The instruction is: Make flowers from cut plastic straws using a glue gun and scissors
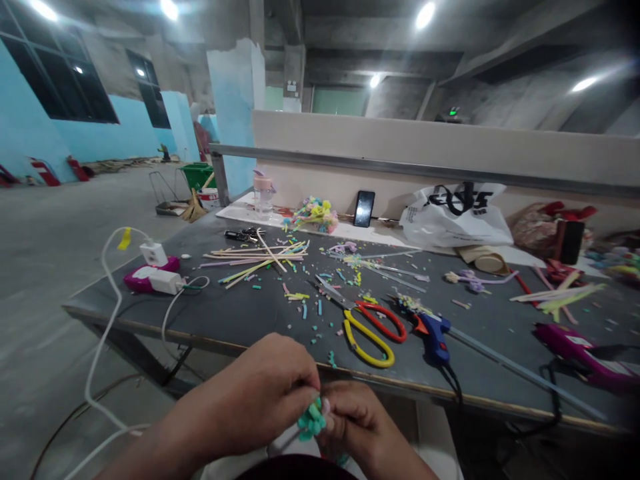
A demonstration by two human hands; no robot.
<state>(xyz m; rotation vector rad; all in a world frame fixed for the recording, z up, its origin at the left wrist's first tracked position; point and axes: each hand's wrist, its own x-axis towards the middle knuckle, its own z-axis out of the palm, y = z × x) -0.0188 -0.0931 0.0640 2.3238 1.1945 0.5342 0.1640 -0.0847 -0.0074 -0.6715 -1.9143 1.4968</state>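
Observation:
At the bottom centre, in front of the table's edge, my left hand (273, 390) pinches a teal flower-like piece (311, 421) between thumb and fingers. My right hand (353, 417) is closed at the piece's right side, where a bit of pale pink shows between the two hands. The fingertips nearly meet, and part of the piece is hidden behind them. Beyond the hands, scissors (370, 333) with one red and one yellow handle lie on the table (240, 327). To their right rests a blue glue gun (436, 337).
Small coloured scraps (305, 310) and thin sticks (260, 257) lie scattered. Farther back are a bottle (263, 193), a colourful bunch (317, 213), a phone (364, 208) and a white bag (455, 217). A power strip (153, 275) with cables is left; a purple device (580, 353) is right.

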